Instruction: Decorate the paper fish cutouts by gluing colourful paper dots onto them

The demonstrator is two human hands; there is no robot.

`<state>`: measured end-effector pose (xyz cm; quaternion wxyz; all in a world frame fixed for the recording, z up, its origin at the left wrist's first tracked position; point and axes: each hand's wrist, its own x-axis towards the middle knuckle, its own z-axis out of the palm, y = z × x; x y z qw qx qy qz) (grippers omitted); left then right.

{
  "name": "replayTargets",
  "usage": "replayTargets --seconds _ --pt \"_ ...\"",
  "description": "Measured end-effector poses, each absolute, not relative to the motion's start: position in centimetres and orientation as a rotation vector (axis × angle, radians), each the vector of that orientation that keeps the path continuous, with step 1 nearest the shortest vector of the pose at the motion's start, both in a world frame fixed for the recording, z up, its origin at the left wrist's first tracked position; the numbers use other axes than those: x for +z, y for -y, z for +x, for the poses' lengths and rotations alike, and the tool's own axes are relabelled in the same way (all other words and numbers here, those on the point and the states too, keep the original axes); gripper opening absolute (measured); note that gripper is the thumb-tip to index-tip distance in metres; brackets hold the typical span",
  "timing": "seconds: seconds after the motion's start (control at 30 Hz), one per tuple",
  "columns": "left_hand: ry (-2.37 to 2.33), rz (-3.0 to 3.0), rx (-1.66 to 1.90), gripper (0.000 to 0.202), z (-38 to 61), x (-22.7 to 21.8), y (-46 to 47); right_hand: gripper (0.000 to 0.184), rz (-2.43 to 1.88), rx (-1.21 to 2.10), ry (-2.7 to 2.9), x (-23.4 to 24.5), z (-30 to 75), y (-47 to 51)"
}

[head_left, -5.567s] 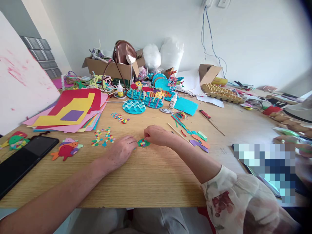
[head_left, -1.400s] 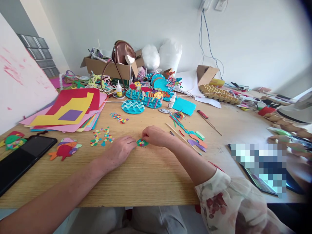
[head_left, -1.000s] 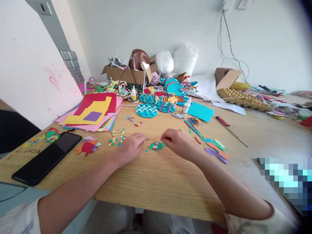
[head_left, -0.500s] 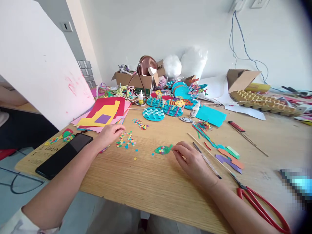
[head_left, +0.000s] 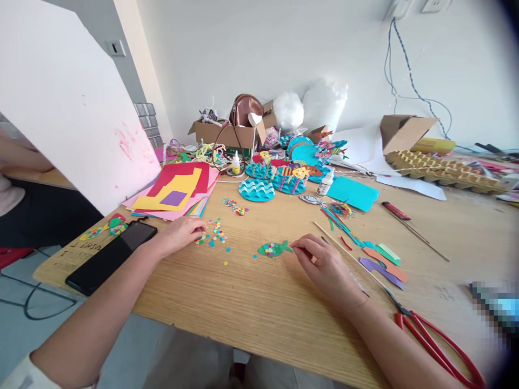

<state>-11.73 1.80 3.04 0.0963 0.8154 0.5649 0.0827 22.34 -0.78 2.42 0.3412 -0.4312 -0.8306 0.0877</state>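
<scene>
A green paper fish (head_left: 272, 249) with coloured dots stuck on its body lies flat on the table. At the tip of its tail, the thumb and forefinger of my right hand (head_left: 324, 265) are pinched together. My left hand (head_left: 182, 235) rests at the edge of a scatter of small paper dots (head_left: 217, 235), its fingers bent together and pointing down. Whatever is between those fingertips is hidden. A blue dot (head_left: 255, 256) lies just left of the fish's head, and a yellow dot (head_left: 226, 263) sits apart from the rest.
Red-handled scissors (head_left: 421, 335), a thin stick (head_left: 344, 251) and paper scraps (head_left: 383, 265) lie right. A black phone (head_left: 111, 258) and coloured paper sheets (head_left: 178, 186) are left. Behind stand glue bottles (head_left: 325, 183), blue wave-decorated discs (head_left: 257, 190) and a cardboard box (head_left: 225, 132). Another person's arm (head_left: 24, 154) shows far left.
My left hand has come down and nearer to the dots. My right fingertips have slid slightly right along the fish's tail, so more of the tail shows. The view has shifted a little.
</scene>
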Motion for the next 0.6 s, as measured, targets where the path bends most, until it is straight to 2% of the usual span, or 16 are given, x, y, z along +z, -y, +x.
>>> replayTargets --seconds 0.33,0.6 --pt "-1.481 2.5 0.024 0.011 -11.3 3.9 -3.3 0.016 -1.147 0.233 2.109 2.3 22.8 0.6" --pt "-1.477 2.473 0.066 0.012 -11.1 4.5 -3.4 0.017 -1.148 0.236 2.124 2.4 22.7 0.6"
